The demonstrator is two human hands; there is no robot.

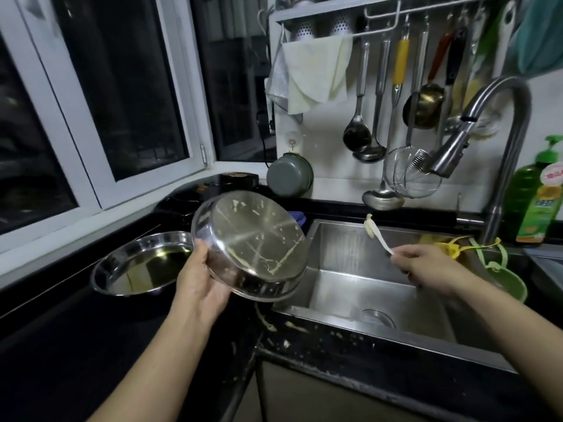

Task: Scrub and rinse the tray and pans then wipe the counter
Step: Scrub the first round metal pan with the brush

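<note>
A round steel pan (253, 245), streaked with pale batter, is held tilted above the sink's (350, 260) left edge, gripped at its rim by the left hand (201, 278), fingers curled behind. A batter-tipped scraper (377, 234) is pinched by the right hand (426, 264) over the basin. A second pan (140, 263) rests on the black tabletop (61, 345).

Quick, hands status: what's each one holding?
Left hand: grips the tilted round steel pan.
Right hand: pinches a white batter-tipped scraper.
</note>
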